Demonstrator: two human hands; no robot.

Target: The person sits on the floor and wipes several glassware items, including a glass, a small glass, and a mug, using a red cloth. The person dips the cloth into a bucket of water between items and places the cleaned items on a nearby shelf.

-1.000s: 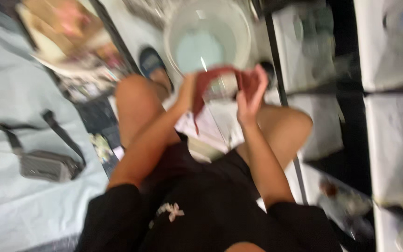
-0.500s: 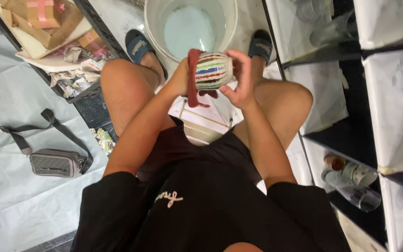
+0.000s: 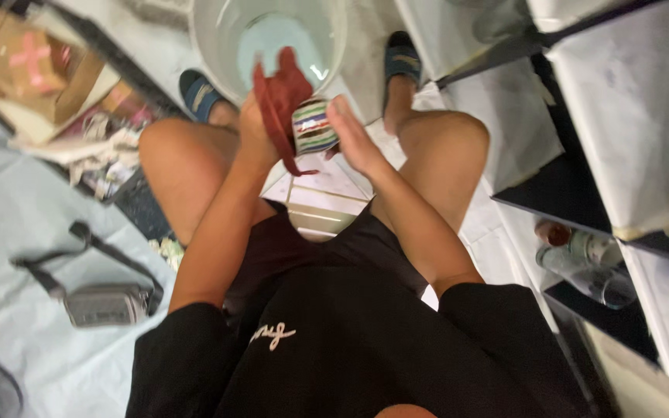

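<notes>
Wiping looks to be the step in hand: the left hand [image 3: 253, 131] is clenched on a dark red rag [image 3: 280, 97], pressed against a striped cup [image 3: 315, 128]. The right hand [image 3: 354, 139] cups the cup's other side, fingers closed round it, so the cup sits between both hands. Next, I judge, the cup wants turning against the rag. Just beyond the cup stands a pale bucket [image 3: 210, 46]; a grey pouch [image 3: 106, 303] lies well off towards the person's left.

Striped mug [image 3: 313, 126] on its side w/ dark red cloth [image 3: 279, 99] draped alongside, above the pale bucket [image 3: 218, 46].
</notes>
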